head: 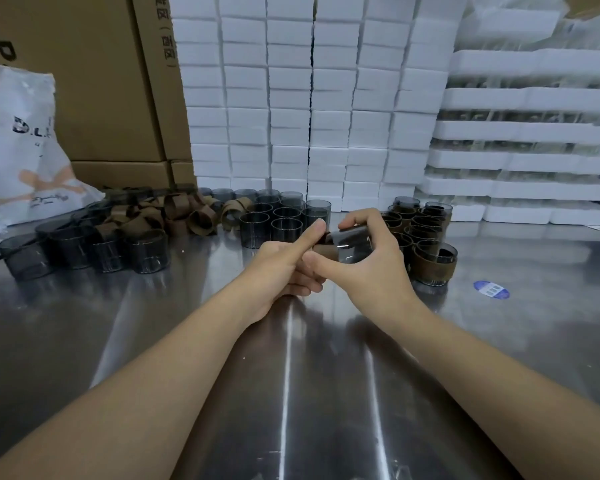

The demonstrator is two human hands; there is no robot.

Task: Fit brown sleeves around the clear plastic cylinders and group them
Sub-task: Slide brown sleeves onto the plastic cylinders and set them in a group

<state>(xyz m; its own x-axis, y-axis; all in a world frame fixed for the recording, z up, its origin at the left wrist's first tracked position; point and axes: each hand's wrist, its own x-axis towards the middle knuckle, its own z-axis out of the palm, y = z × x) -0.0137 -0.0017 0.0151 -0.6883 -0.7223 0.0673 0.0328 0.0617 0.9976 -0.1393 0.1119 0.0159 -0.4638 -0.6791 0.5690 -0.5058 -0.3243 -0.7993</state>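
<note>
Above the middle of the steel table point(291, 358), my right hand point(368, 268) grips a clear smoky plastic cylinder point(352, 242) lying on its side. My left hand point(284, 261) holds a brown sleeve point(326, 249) at the cylinder's left end, thumb on top. Bare cylinders point(284, 220) stand in a cluster just behind my hands. A second batch of bare cylinders point(84, 251) is at the left. Loose brown sleeves point(167, 213) lie heaped between them. Sleeved cylinders point(423, 237) are grouped at the right.
Stacks of white foam boxes point(309, 98) wall off the back of the table. White foam trays point(527, 133) are piled at the right. Cardboard cartons point(94, 81) and a white plastic bag point(28, 150) sit at the back left. A blue sticker point(492, 289) lies on the table.
</note>
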